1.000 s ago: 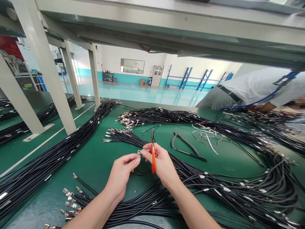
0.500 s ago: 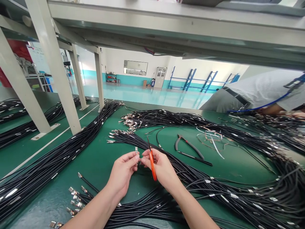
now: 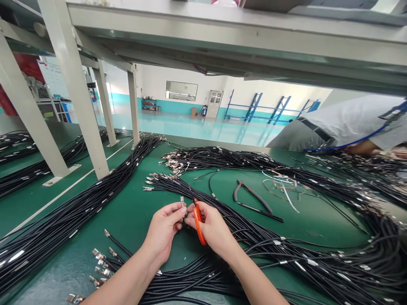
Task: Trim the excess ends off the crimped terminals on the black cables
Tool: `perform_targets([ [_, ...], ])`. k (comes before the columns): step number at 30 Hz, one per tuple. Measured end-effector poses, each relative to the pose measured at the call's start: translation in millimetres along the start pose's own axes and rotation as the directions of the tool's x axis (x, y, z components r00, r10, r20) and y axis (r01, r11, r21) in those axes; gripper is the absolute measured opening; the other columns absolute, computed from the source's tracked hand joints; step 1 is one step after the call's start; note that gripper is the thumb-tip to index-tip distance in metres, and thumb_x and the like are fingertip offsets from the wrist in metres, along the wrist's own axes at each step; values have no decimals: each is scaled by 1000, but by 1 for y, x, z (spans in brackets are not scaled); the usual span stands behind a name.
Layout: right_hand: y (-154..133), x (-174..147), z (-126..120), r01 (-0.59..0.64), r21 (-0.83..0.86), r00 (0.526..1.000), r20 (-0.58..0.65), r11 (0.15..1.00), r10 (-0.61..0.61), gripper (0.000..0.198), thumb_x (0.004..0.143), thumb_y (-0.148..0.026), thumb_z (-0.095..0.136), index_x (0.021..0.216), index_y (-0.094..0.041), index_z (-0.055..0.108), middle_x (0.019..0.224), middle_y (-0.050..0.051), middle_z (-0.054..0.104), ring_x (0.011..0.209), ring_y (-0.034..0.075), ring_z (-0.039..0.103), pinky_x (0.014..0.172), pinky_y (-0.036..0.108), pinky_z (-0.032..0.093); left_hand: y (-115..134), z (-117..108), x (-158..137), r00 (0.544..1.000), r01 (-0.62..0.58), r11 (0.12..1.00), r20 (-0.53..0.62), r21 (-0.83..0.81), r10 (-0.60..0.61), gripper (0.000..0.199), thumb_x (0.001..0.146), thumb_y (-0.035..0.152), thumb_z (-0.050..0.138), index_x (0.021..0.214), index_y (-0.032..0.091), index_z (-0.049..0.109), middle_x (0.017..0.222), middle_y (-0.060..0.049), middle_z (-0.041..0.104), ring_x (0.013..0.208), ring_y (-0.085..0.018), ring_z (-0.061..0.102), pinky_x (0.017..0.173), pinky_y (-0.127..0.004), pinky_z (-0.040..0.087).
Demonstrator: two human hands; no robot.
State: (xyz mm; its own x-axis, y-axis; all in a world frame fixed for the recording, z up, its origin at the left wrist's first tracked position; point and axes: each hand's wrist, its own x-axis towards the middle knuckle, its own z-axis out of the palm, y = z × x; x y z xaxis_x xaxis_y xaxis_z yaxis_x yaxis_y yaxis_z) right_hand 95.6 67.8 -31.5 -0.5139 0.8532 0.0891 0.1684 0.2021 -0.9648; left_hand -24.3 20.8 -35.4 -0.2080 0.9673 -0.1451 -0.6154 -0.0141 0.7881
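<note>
My left hand (image 3: 165,226) pinches a small silver cable connector (image 3: 182,201) upright between thumb and fingertips. Just beside it, my right hand (image 3: 211,224) is closed around a pair of orange-handled scissors (image 3: 199,224), whose dark, narrow tips point up and away from me. The right fingertips come close to the base of the connector; whether they touch it is hidden. Below my forearms runs a bundle of black cables (image 3: 190,279) with metal connectors (image 3: 101,267) at its left end. Another cable bundle (image 3: 178,186) lies just beyond my hands.
Grey-handled cutting pliers (image 3: 256,199) and a black pen-like tool (image 3: 260,211) lie right on the green table (image 3: 133,216). Loose wire scraps (image 3: 288,192) lie behind them. A shelf frame (image 3: 203,25) spans overhead, its legs (image 3: 74,84) at left. A person (image 3: 349,120) leans in at far right.
My right hand has shifted slightly left and down, and the scissors have turned so their tips lean more to the left. The left hand still pinches the connector in nearly the same spot.
</note>
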Motion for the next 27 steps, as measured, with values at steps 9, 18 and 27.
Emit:
perform_targets([
  [9,-3,-1,1,7,-24,1000,-7,1000,-8,14,65,-20,60,77,-18,52,61,-5,51,54,10,44,52,22,37,-2,-5,5,998,45,998,-49,-41,-47,36,62,43,68,79,11,65,63,-1,56,53,-8,48,48,-19,35],
  [18,-10,-3,0,-8,32,1000,23,999,7,14,66,-14,56,79,-17,52,60,-5,51,53,9,44,51,21,37,-3,-5,8,998,53,982,30,-181,-48,20,63,24,72,73,8,65,56,-1,54,49,-5,44,46,-16,37],
  [27,-9,-2,-2,13,81,999,37,997,-16,21,68,-26,62,85,-17,54,65,-2,56,62,13,53,59,25,42,-3,-3,5,994,98,978,57,-182,-89,23,63,22,72,83,11,66,71,-5,60,55,-7,49,50,-17,40],
])
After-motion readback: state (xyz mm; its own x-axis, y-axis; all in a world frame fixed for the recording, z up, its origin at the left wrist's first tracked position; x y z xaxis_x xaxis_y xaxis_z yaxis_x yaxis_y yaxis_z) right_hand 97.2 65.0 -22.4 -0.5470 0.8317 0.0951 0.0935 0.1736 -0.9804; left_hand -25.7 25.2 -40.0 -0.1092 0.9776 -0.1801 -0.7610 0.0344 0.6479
